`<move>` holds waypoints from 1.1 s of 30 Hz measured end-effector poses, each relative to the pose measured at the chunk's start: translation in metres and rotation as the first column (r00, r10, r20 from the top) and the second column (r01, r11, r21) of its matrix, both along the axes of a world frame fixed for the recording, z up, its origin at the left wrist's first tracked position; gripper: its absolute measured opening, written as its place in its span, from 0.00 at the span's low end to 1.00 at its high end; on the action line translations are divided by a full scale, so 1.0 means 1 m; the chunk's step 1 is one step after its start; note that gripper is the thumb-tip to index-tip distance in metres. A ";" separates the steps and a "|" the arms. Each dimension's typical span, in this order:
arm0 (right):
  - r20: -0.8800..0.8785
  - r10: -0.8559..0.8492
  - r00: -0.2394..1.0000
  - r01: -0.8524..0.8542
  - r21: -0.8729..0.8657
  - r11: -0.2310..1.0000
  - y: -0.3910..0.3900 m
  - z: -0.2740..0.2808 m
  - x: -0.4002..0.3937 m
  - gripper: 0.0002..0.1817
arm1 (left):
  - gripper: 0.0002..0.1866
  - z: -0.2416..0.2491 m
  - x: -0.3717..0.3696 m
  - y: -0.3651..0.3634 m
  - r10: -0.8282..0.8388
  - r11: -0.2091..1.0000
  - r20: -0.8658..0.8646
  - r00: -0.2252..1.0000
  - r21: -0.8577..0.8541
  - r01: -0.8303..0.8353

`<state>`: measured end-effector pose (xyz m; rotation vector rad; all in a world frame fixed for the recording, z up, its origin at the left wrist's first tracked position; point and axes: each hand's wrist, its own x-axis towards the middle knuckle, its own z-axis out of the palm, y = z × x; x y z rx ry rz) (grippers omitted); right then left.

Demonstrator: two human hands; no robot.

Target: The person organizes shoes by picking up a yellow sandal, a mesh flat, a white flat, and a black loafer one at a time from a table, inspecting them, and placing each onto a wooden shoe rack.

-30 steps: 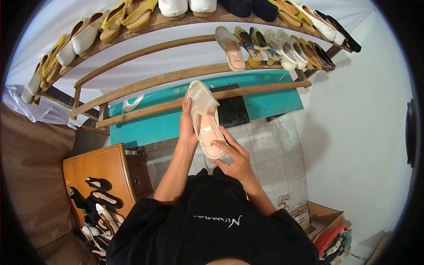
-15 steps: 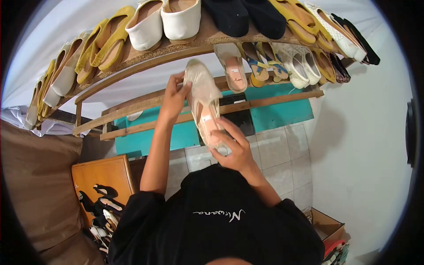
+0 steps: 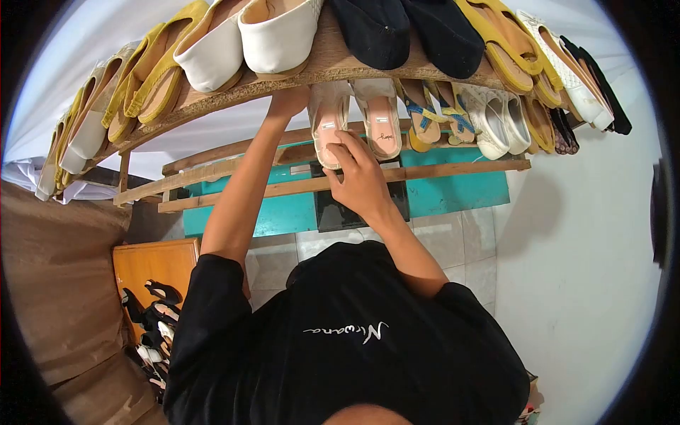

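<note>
Pale slipper [image 3: 329,138] is lying between the fingers and thumb of the right hand [image 3: 358,173], which are closing around its heel end. The fingers are pressing on the pink insole, and the thumb is keeping near the heel edge. The left hand [image 3: 290,103] is reaching to the toe side, under the upper shelf [image 3: 333,60]; its fingers are hiding there, so I cannot tell how far open they are or what they are holding. The slipper is pointing its toe inward below this shelf, and the shelf edge is covering part of it. Whether its sole is touching the lower tier [image 3: 290,152], I cannot tell.

Just beside it, on the right, a matching slipper [image 3: 384,127] is showing its pink insole with dark writing. Further right, blue-and-yellow sandals [image 3: 425,124], white shoes [image 3: 496,127] and a yellow shoe [image 3: 540,127] are standing in the row. On the upper shelf, white flats [image 3: 278,35], black shoes [image 3: 375,35] and yellow slingbacks [image 3: 506,49] are standing close together, with more shoes toward both ends. Below the rack, a turquoise board [image 3: 457,188] is stretching across, with a black panel [image 3: 340,212] near its middle. At lower left, black and pale shoes [image 3: 152,319] are lying in a heap against a wooden cabinet [image 3: 156,262].
</note>
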<state>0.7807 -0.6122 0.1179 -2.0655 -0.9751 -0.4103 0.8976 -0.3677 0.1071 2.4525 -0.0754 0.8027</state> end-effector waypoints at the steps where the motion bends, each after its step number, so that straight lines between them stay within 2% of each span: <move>1: -0.028 0.005 1.000 -0.005 0.004 1.000 0.000 0.001 0.002 0.25 | 0.21 -0.006 0.007 0.004 0.001 1.000 0.000 1.000 -0.001 -0.001; 3: -0.053 0.011 0.999 -0.011 0.009 1.000 0.002 0.003 0.005 0.25 | 0.21 -0.016 0.019 0.011 -0.113 0.992 0.047 0.993 -0.057 0.115; 7: -0.041 0.000 0.999 0.001 0.012 1.000 0.004 -0.001 0.009 0.24 | 0.21 -0.027 0.028 0.013 -0.087 0.996 0.098 0.991 -0.004 0.088; 9: -0.040 0.000 0.999 0.000 0.010 1.000 0.005 -0.003 0.012 0.24 | 0.21 -0.027 0.029 0.011 -0.097 0.995 0.177 0.979 0.028 0.093; 10: -0.033 -0.009 0.999 0.009 0.007 1.000 0.005 -0.003 0.012 0.24 | 0.22 -0.026 0.028 0.011 -0.073 0.996 0.130 0.989 0.066 0.065; 13: -0.037 -0.006 0.999 0.006 0.016 1.000 0.007 -0.004 0.013 0.24 | 0.22 -0.030 0.027 0.007 -0.054 0.998 0.231 0.971 0.030 0.049; 18: -0.058 0.002 0.998 0.000 0.026 1.000 0.005 -0.009 0.013 0.25 | 0.21 -0.035 0.025 0.006 -0.063 0.996 0.243 0.968 0.081 0.044; 20: -0.049 0.000 0.999 0.000 0.003 1.000 0.004 -0.009 0.010 0.27 | 0.21 -0.034 0.023 0.003 -0.061 0.997 0.274 0.960 0.070 0.044; 22: -0.060 0.017 0.998 -0.018 -0.017 1.000 0.001 -0.010 0.006 0.30 | 0.21 -0.031 0.017 0.001 -0.027 0.978 0.248 0.968 0.208 -0.026; 23: -0.074 0.035 0.997 -0.037 -0.033 0.999 0.000 -0.011 0.005 0.33 | 0.21 -0.031 0.014 -0.001 -0.018 0.979 0.250 0.968 0.201 -0.033; 26: -0.100 0.081 0.992 -0.087 -0.053 0.995 -0.005 -0.006 -0.001 0.38 | 0.19 -0.015 -0.013 -0.018 0.075 0.990 0.250 0.965 0.100 -0.103; 28: -0.090 0.110 0.990 -0.116 -0.062 0.991 -0.009 -0.001 -0.006 0.41 | 0.18 -0.010 -0.047 -0.034 0.215 0.976 0.243 0.946 -0.083 -0.201; 30: -0.045 0.128 0.991 -0.131 -0.064 0.989 -0.012 0.000 -0.013 0.44 | 0.18 0.027 -0.102 -0.059 0.263 0.947 0.114 0.958 -0.223 -0.233; 32: -0.038 0.173 0.984 -0.174 -0.027 0.984 -0.012 0.004 -0.022 0.42 | 0.17 0.046 -0.163 -0.096 0.268 0.934 0.265 0.926 -0.309 -0.182; 33: -0.041 0.200 0.979 -0.200 -0.004 0.980 -0.010 0.004 -0.026 0.41 | 0.16 0.037 -0.189 -0.106 0.291 0.928 0.271 0.918 -0.314 -0.201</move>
